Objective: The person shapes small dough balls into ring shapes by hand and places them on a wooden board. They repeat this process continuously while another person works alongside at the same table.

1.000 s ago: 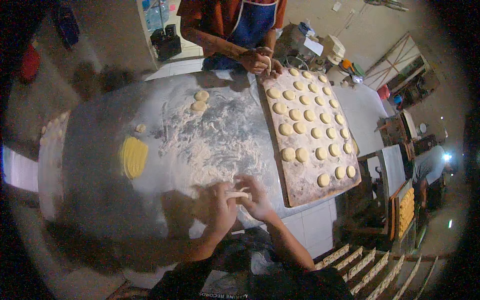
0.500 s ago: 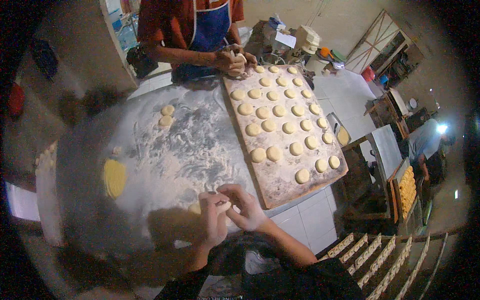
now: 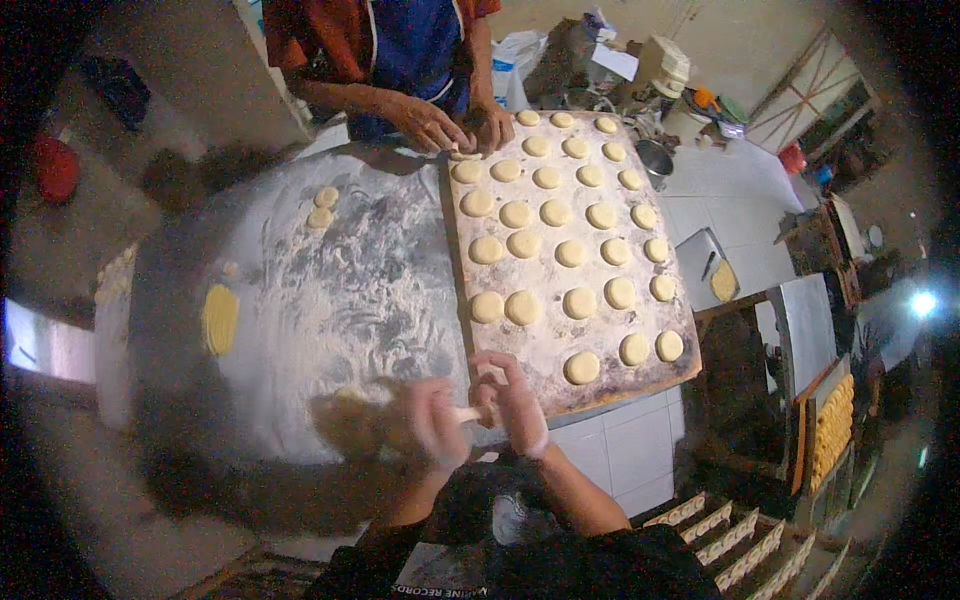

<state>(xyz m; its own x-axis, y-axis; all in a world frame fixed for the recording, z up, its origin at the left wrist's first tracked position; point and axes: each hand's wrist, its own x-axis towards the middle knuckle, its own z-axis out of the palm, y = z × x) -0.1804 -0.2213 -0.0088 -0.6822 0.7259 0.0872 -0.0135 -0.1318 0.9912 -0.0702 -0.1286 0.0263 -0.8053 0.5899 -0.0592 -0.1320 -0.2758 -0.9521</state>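
Observation:
Over the near edge of the floury table [image 3: 290, 400], a small pale piece of dough [image 3: 466, 413] is between my two hands. My left hand [image 3: 436, 425], smeared by motion, is closed at its left end. Bent fingers of my right hand [image 3: 510, 405] close on its other end, beside the near left corner of a wooden board [image 3: 535, 385]. Several flat round dough pieces [image 3: 570, 254] lie in rows on that board. Left of my hands, a dough lump [image 3: 350, 395] rests on the table in shadow.
Across the table, a person in a blue apron [image 3: 415, 60] has both hands [image 3: 465, 130] at the board's far left corner. Two dough rounds [image 3: 320, 217] and a yellow oval mass [image 3: 220, 320] lie at left. Slatted racks [image 3: 740, 550] stand at lower right; another person [image 3: 890, 290] is beyond.
The view has shifted. My hands have moved right, toward the board, with the dough piece drawn out between them. The other person's hands have lowered to a dough round on the board's corner.

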